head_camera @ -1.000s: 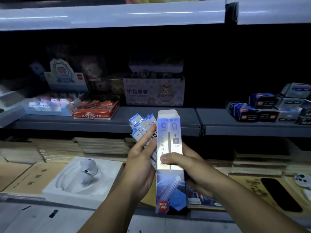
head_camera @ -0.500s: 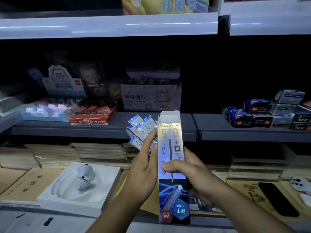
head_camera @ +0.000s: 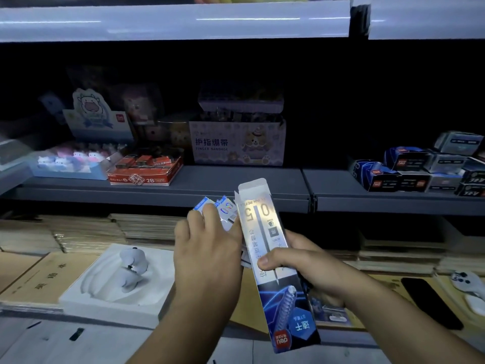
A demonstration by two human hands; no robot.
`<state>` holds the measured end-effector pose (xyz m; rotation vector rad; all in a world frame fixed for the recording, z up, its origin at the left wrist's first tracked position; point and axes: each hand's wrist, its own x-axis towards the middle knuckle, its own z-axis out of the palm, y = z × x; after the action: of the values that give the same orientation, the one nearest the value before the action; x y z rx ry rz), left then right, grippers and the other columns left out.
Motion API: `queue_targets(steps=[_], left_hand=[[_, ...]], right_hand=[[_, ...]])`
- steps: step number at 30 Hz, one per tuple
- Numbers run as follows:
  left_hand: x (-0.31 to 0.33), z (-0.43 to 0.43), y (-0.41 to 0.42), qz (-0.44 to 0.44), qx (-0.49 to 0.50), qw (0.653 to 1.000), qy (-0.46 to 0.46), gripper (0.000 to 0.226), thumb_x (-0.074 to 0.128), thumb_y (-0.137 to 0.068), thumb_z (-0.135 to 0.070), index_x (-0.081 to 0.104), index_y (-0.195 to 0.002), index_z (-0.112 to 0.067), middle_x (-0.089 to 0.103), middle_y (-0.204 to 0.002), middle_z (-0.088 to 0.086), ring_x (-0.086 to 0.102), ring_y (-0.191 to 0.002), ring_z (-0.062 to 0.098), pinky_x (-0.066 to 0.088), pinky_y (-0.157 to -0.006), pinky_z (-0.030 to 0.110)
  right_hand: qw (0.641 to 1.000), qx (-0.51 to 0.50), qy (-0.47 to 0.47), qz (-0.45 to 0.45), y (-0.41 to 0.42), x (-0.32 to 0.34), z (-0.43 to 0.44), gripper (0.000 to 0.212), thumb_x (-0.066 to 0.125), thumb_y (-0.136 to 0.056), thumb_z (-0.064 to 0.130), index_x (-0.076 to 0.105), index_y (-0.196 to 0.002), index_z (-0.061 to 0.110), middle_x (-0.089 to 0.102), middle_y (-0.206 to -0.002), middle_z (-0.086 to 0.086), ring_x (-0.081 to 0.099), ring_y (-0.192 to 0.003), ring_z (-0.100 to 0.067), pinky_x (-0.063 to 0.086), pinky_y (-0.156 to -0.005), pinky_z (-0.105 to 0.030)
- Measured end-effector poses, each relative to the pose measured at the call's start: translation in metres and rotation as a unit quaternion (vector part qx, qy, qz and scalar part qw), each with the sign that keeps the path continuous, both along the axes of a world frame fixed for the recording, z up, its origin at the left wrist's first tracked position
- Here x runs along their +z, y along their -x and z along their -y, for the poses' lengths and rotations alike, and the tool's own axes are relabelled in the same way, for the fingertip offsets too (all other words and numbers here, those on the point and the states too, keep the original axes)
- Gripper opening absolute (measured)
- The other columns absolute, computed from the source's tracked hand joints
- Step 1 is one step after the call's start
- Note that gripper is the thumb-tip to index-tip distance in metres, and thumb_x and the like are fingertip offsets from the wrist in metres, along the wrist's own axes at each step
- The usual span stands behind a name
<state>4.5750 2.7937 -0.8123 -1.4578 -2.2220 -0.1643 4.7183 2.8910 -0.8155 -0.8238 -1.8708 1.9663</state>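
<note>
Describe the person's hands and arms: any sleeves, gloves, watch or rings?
Both are bare. The left hand and right hand wear no gloves, and no ring shows on the visible fingers. The left forearm and right forearm run uncovered to the frame edge: no sleeve, watch or bracelet in view.

the refill box (head_camera: 265,232) leans between the left hand (head_camera: 207,258) and the right hand (head_camera: 301,269), open end up. small packets (head_camera: 226,209) sit in the left hand, just left of it. behind, on the shelf (head_camera: 236,181), an eraser tray (head_camera: 144,172) lies left of a bandage carton (head_camera: 236,143).
</note>
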Motion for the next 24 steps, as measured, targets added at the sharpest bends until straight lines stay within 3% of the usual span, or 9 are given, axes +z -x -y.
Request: queue_targets(steps=[1, 3, 6, 8, 11, 16, 19, 22, 24], left_hand=[[-0.007, -0.001, 0.006, -0.019, -0.035, 0.999, -0.037, 0.055, 0.08, -0.063, -0.026, 0.065, -0.116, -0.02, 0.051, -0.103, 0.017, 0.048, -0.094, 0.037, 0.033, -0.079, 0.044], [-0.017, -0.004, 0.017, -0.051, -0.103, 0.993, -0.04, 0.076, 0.084, -0.063, -0.035, 0.062, -0.13, -0.009, 0.051, -0.135, 0.023, 0.045, -0.128, 0.047, 0.031, -0.109, 0.059], [-0.021, -0.005, 0.026, -0.063, -0.17, 0.983, -0.01, 0.088, 0.073, -0.08, -0.047, 0.043, -0.147, 0.002, 0.042, -0.154, 0.022, 0.026, -0.151, 0.041, 0.018, -0.12, 0.064], [-0.024, -0.006, 0.029, -0.029, -0.188, 0.982, 0.0, 0.083, 0.063, -0.087, -0.056, 0.047, -0.143, 0.003, 0.05, -0.147, 0.02, 0.036, -0.147, 0.039, 0.024, -0.12, 0.06], [-0.029, -0.009, 0.031, 0.018, -0.212, 0.977, -0.002, 0.068, 0.063, -0.085, -0.055, 0.057, -0.128, -0.002, 0.061, -0.121, 0.012, 0.058, -0.121, 0.034, 0.032, -0.118, 0.053], [-0.032, -0.013, 0.033, 0.04, -0.213, 0.976, 0.007, 0.076, 0.06, -0.076, -0.063, 0.056, -0.135, -0.015, 0.058, -0.109, -0.002, 0.054, -0.105, 0.024, 0.034, -0.118, 0.045], [-0.032, -0.014, 0.035, 0.039, -0.231, 0.972, 0.018, 0.068, 0.055, -0.075, -0.075, 0.065, -0.12, -0.025, 0.055, -0.099, -0.007, 0.051, -0.101, 0.018, 0.035, -0.117, 0.041], [-0.034, -0.016, 0.034, 0.044, -0.271, 0.961, 0.025, 0.072, 0.057, -0.076, -0.076, 0.063, -0.129, -0.028, 0.055, -0.113, -0.008, 0.049, -0.112, 0.014, 0.031, -0.118, 0.031], [-0.034, -0.015, 0.03, 0.101, -0.277, 0.953, 0.068, 0.072, 0.057, -0.081, -0.071, 0.052, -0.14, -0.031, 0.049, -0.128, -0.01, 0.047, -0.117, 0.01, 0.039, -0.106, 0.022]], right_hand=[[1.0, 0.005, 0.006, 0.004, -0.001, 0.001, -0.001, 0.047, 0.071, -0.068, 0.017, 0.067, -0.115, 0.02, 0.079, -0.099, -0.003, 0.074, -0.082, -0.016, 0.059, -0.069, -0.025], [0.999, 0.016, 0.029, 0.009, -0.004, 0.003, -0.003, 0.045, 0.071, -0.069, 0.018, 0.067, -0.115, 0.021, 0.079, -0.099, -0.004, 0.075, -0.084, -0.018, 0.06, -0.071, -0.027], [0.997, 0.046, 0.053, 0.022, -0.008, 0.005, -0.003, 0.045, 0.071, -0.07, 0.017, 0.065, -0.114, 0.018, 0.078, -0.095, -0.005, 0.074, -0.084, -0.019, 0.06, -0.075, -0.03], [0.996, 0.061, 0.063, 0.033, -0.01, 0.007, -0.004, 0.042, 0.071, -0.07, 0.016, 0.065, -0.111, 0.017, 0.078, -0.09, -0.003, 0.074, -0.08, -0.018, 0.06, -0.073, -0.029], [0.994, 0.076, 0.061, 0.045, -0.013, 0.01, -0.007, 0.038, 0.07, -0.071, 0.015, 0.067, -0.109, 0.016, 0.078, -0.094, -0.005, 0.074, -0.082, -0.018, 0.06, -0.075, -0.029], [0.995, 0.074, 0.037, 0.058, -0.012, 0.01, -0.009, 0.037, 0.072, -0.072, 0.02, 0.068, -0.109, 0.021, 0.079, -0.093, 0.0, 0.075, -0.088, -0.015, 0.06, -0.08, -0.029], [0.993, 0.086, 0.03, 0.073, -0.014, 0.011, -0.008, 0.035, 0.07, -0.074, 0.021, 0.067, -0.109, 0.023, 0.079, -0.092, 0.002, 0.075, -0.088, -0.013, 0.059, -0.083, -0.03], [0.991, 0.095, 0.018, 0.089, -0.016, 0.01, -0.008, 0.032, 0.07, -0.073, 0.024, 0.067, -0.105, 0.026, 0.078, -0.089, 0.006, 0.074, -0.087, -0.01, 0.057, -0.087, -0.031], [0.99, 0.096, 0.013, 0.098, -0.017, 0.008, -0.008, 0.033, 0.071, -0.072, 0.027, 0.067, -0.105, 0.027, 0.078, -0.088, 0.008, 0.073, -0.088, -0.009, 0.056, -0.09, -0.03]])
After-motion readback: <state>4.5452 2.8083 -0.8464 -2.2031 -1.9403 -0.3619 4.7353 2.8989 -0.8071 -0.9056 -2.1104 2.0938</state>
